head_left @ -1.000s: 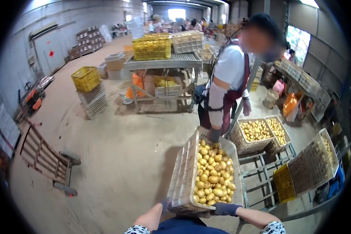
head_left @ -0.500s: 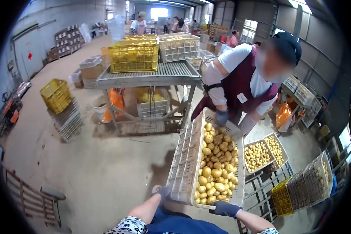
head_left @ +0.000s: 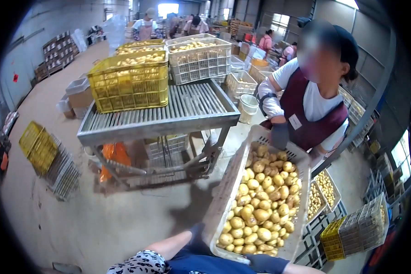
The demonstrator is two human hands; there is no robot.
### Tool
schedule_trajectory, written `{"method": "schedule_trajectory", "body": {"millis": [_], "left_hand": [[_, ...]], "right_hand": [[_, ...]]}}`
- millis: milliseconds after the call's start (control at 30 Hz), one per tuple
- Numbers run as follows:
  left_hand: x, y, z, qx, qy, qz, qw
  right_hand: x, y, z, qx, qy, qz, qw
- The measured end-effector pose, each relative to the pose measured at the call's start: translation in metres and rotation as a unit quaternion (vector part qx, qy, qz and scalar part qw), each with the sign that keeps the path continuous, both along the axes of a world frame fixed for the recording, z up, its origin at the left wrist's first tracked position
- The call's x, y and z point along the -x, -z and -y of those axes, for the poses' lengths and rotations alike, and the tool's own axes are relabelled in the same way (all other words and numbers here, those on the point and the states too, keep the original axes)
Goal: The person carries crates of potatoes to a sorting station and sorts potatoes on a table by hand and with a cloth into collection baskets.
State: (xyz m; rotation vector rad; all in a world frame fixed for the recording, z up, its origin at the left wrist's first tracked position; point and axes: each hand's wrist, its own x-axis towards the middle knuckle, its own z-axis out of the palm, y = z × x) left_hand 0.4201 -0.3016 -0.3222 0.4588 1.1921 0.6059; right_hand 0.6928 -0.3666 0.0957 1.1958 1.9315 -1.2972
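Potatoes point(head_left: 262, 214), yellow and heaped, fill the big white crate point(head_left: 228, 185) at lower centre-right of the frame, and it's gripped from the near end! Right hand point(head_left: 268, 263) at the bottom edge, dark-gloved, fingers bent onto the near rim, so that one has hold of the crate. Left hand point(head_left: 197, 235), gloved too, sits at the near left corner, bottom centre; its fingers are out of sight, so how far they're closed, I can't tell. Across at the far end, a co-worker point(head_left: 322, 102) in a maroon apron, one gloved hand point(head_left: 279, 135) at the far rim. Look upper left of centre: a slatted metal table point(head_left: 187, 102) bearing a loaded yellow crate point(head_left: 132, 89) and, just beside it, a loaded pale crate point(head_left: 201, 64). Under the table, an orange bag point(head_left: 116, 157); past its right corner, a whitish bucket point(head_left: 248, 109). Down at lower right, two potato-filled crates point(head_left: 322, 195) side by side, and near them a stack point(head_left: 361, 230) with a yellow crate at its base.
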Motion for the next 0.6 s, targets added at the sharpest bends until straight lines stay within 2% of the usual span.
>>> {"method": "schedule_trajectory", "body": {"millis": [67, 133, 167, 200, 267, 367, 400, 467, 500, 533, 567, 600], "left_hand": [[-0.014, -0.022, -0.019, 0.019, 0.016, 0.030, 0.999], [-0.041, -0.063, -0.051, 0.030, 0.024, 0.066, 0.997], [-0.051, -0.090, -0.064, 0.037, 0.025, 0.084, 0.996], [-0.054, -0.123, -0.077, 0.095, 0.014, 0.263, 0.960], [-0.019, -0.255, -0.101, 0.041, 0.060, 0.208, 0.975], [0.025, -0.339, -0.152, -0.087, 0.095, 0.184, 0.974], [0.042, -0.357, -0.172, -0.139, 0.092, 0.165, 0.972], [0.079, -0.379, -0.218, -0.226, 0.076, 0.120, 0.964], [0.099, -0.372, -0.248, -0.227, 0.097, 0.099, 0.964], [0.121, -0.370, -0.277, -0.229, 0.118, 0.079, 0.963], [0.144, -0.369, -0.303, -0.256, 0.061, 0.089, 0.961], [0.173, -0.377, -0.322, -0.316, 0.057, 0.045, 0.946]], "right_hand": [[0.027, -0.086, -0.022, -0.111, 0.067, -0.049, 0.990], [0.054, -0.159, -0.062, -0.050, 0.066, 0.068, 0.994], [0.046, -0.161, -0.078, -0.021, 0.085, 0.097, 0.991], [0.035, -0.162, -0.091, 0.009, 0.103, 0.122, 0.987], [0.045, -0.208, -0.119, -0.106, 0.082, 0.173, 0.976], [0.062, -0.272, -0.171, -0.206, 0.114, 0.127, 0.964], [0.068, -0.286, -0.188, -0.234, 0.112, 0.089, 0.962], [0.107, -0.312, -0.223, -0.192, 0.235, 0.022, 0.952], [0.129, -0.320, -0.238, -0.189, 0.276, 0.010, 0.942], [0.147, -0.323, -0.259, -0.190, 0.239, -0.039, 0.952], [0.169, -0.319, -0.278, -0.209, 0.207, -0.054, 0.954], [0.195, -0.311, -0.297, -0.228, 0.185, -0.069, 0.953]]}}
